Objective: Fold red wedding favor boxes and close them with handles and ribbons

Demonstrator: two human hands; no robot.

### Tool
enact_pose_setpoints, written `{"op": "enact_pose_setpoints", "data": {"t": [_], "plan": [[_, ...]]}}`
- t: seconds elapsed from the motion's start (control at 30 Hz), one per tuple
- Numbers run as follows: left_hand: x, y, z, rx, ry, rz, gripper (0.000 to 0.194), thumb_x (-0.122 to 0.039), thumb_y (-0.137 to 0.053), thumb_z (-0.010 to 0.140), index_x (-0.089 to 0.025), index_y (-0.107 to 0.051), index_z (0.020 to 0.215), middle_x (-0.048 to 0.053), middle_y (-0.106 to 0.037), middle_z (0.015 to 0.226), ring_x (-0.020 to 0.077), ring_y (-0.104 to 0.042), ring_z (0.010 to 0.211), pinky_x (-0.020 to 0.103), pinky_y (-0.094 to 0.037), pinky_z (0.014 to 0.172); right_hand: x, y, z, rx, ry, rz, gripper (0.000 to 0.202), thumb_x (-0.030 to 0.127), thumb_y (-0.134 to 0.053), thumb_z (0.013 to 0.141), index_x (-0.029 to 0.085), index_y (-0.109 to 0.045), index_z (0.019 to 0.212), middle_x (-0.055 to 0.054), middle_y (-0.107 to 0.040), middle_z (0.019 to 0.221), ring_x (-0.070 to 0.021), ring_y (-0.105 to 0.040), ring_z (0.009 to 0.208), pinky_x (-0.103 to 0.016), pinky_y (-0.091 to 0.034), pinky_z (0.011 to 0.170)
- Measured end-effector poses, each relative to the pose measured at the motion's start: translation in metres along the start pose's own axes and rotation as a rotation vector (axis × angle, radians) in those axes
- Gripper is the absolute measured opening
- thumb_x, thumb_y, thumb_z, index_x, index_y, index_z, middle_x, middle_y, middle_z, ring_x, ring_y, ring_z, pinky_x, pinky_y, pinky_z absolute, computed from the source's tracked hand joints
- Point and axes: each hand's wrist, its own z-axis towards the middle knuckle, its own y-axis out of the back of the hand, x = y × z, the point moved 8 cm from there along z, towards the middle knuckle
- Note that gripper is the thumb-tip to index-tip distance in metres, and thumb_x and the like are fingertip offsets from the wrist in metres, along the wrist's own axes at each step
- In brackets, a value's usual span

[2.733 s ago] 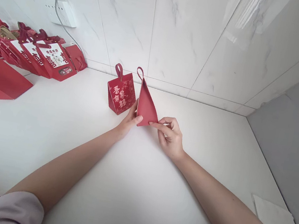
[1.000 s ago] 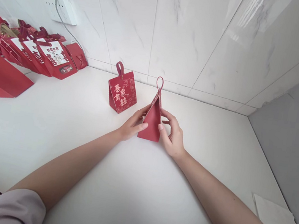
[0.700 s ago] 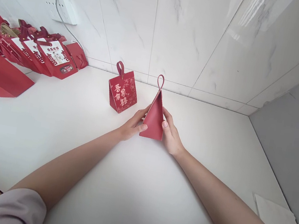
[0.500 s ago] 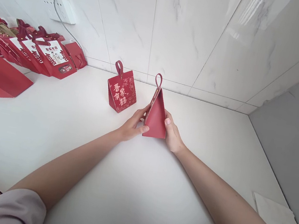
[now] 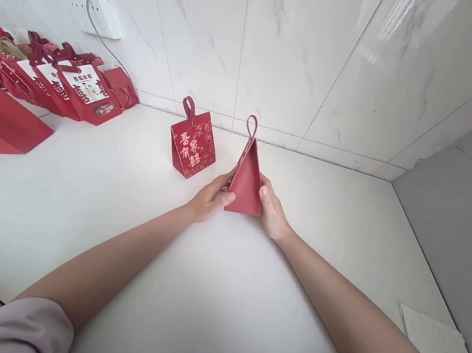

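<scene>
A red triangular gift box [image 5: 246,188] with a ribbon loop on top stands upright on the white tabletop, one plain end towards me. My left hand [image 5: 209,197] is closed on its left side, thumb at the front edge and the other fingers partly hidden behind. On the opposite side, my right hand [image 5: 274,207] grips the box, its thumb on the front right edge and fingers out of sight. Just left of my hands stands a similar red gift box [image 5: 194,145], with pale lettering and a flower pattern on its face.
Several red gift bags [image 5: 82,90] with ribbon handles are crowded along the wall at the left. A plain red box [image 5: 2,117] lies before them. A wall socket [image 5: 95,15] with a grey cable is above. White paper [image 5: 439,340] lies at the right edge.
The triangular gift box has shifted very slightly away from me, with both hands still on it. Otherwise only the view has moved a little.
</scene>
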Motion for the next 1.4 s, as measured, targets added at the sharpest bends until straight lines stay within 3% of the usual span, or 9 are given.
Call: {"op": "enact_pose_setpoints", "data": {"t": [0.13,0.23,0.3,0.37,0.47,0.6,0.77,1.0,1.4], "plan": [[0.008,0.011,0.002,-0.125,0.081,-0.023,0.059,-0.057,-0.037,0.098,-0.023,-0.048,0.145,0.009,-0.056,0.142,0.0304,-0.052,0.129,0.045,-0.037,0.112,-0.025,0.013,0.003,-0.161,-0.143,0.100,0.067,0.060,-0.050,0.094,0.027,-0.032,0.150,-0.013,-0.043,0.153,-0.0253,-0.051,0.133,-0.048,-0.045,0.109],[0.009,0.015,0.001,-0.209,0.051,-0.021,0.068,-0.060,-0.037,0.097,-0.030,-0.023,0.157,0.003,-0.028,0.163,0.0270,-0.026,0.150,0.044,-0.019,0.124,-0.036,0.017,0.004,-0.229,-0.192,0.118,0.073,0.052,-0.063,0.088,0.025,-0.029,0.147,-0.015,-0.054,0.140,-0.0249,-0.063,0.114,-0.048,-0.053,0.097],[0.006,0.009,0.001,-0.169,0.003,-0.008,0.081,-0.063,-0.041,0.094,-0.032,-0.005,0.159,0.001,-0.006,0.168,0.0259,-0.006,0.155,0.044,-0.008,0.127,-0.036,0.018,0.005,-0.240,-0.180,0.109,0.057,0.050,-0.064,0.087,0.024,-0.042,0.134,-0.012,-0.061,0.130,-0.0235,-0.065,0.108,-0.046,-0.054,0.094],[0.004,0.004,0.000,-0.126,-0.011,0.012,0.092,-0.063,-0.050,0.090,-0.031,0.002,0.159,0.003,0.001,0.168,0.0280,-0.003,0.155,0.046,-0.007,0.127,-0.034,0.020,0.004,-0.254,-0.181,0.089,0.037,0.051,-0.061,0.089,0.024,-0.053,0.112,-0.009,-0.067,0.118,-0.0223,-0.066,0.101,-0.044,-0.053,0.092],[0.007,0.007,0.000,-0.158,0.059,-0.041,0.079,-0.061,-0.045,0.094,-0.028,-0.012,0.158,0.007,-0.024,0.164,0.0293,-0.022,0.151,0.046,-0.016,0.126,-0.027,0.024,0.005,-0.272,-0.151,0.029,0.032,0.055,-0.053,0.092,0.023,-0.056,0.088,-0.008,-0.068,0.118,-0.0235,-0.065,0.103,-0.045,-0.051,0.094],[0.016,0.016,0.003,-0.253,0.138,-0.233,0.063,-0.064,-0.034,0.096,-0.027,-0.040,0.148,0.003,-0.048,0.151,0.0298,-0.036,0.145,0.044,-0.028,0.122,-0.022,0.018,0.006,-0.197,-0.118,0.058,0.035,0.058,-0.048,0.094,0.025,-0.054,0.088,-0.006,-0.067,0.120,-0.0227,-0.063,0.104,-0.040,-0.051,0.091],[0.029,0.015,0.005,-0.277,0.198,-0.450,0.064,-0.066,-0.037,0.094,-0.026,-0.048,0.142,0.004,-0.053,0.147,0.0314,-0.042,0.142,0.049,-0.035,0.118,-0.026,0.008,0.003,-0.095,-0.182,0.062,0.037,0.062,-0.044,0.095,0.026,-0.051,0.091,0.002,-0.067,0.088,-0.0192,-0.060,0.083,-0.033,-0.048,0.076],[0.027,0.015,0.005,-0.270,0.178,-0.408,0.058,-0.060,-0.046,0.094,-0.023,-0.050,0.138,0.006,-0.053,0.147,0.0317,-0.044,0.140,0.048,-0.040,0.114,-0.023,0.012,0.003,-0.112,-0.187,-0.034,0.039,0.063,-0.037,0.097,0.026,-0.049,0.091,0.001,-0.064,0.088,-0.0193,-0.057,0.081,-0.032,-0.044,0.074],[0.014,0.015,0.004,-0.266,0.140,-0.339,0.060,-0.062,-0.038,0.096,-0.020,-0.052,0.137,0.005,-0.056,0.144,0.0282,-0.043,0.141,0.039,-0.038,0.114,-0.018,0.012,0.002,-0.113,-0.203,-0.058,0.038,0.061,-0.035,0.098,0.025,-0.047,0.091,0.001,-0.063,0.086,-0.0181,-0.055,0.081,-0.029,-0.042,0.074]]}}
